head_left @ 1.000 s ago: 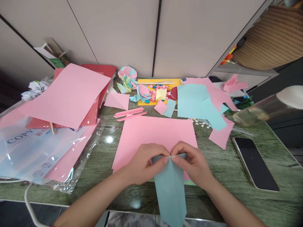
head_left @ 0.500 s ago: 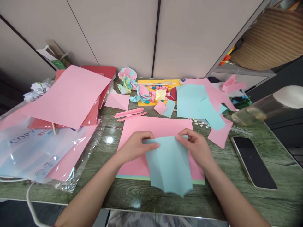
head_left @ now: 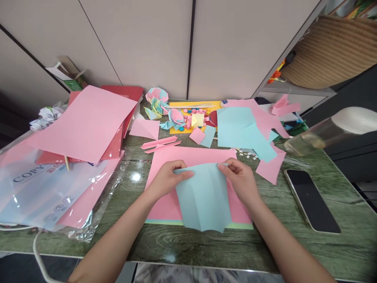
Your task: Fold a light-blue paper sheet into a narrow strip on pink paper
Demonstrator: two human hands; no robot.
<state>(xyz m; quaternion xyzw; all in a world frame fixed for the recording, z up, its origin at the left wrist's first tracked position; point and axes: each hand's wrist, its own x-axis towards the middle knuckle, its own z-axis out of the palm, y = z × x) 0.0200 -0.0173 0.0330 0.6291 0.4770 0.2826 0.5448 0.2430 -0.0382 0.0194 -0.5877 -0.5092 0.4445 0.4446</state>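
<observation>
A light blue sheet of paper with creases and a scalloped lower edge hangs between my hands. My left hand pinches its upper left corner, thumb in front. At the upper right corner my right hand grips it between thumb and fingers. Beneath lies a stack of larger paper with a pink sheet on top; green and blue edges show along its front. Narrow folded pink strips rest just behind the stack.
A plastic bag of paper and a loose pink sheet occupy the left. Folded paper flowers and a yellow sheet sit at the back. On the right are light blue scraps, a phone and a clear bottle.
The light blue sheet has been raised slightly and spread a little wider between my hands, its lower edge tilting up. Both hands keep hold of it. The view has shifted slightly.
</observation>
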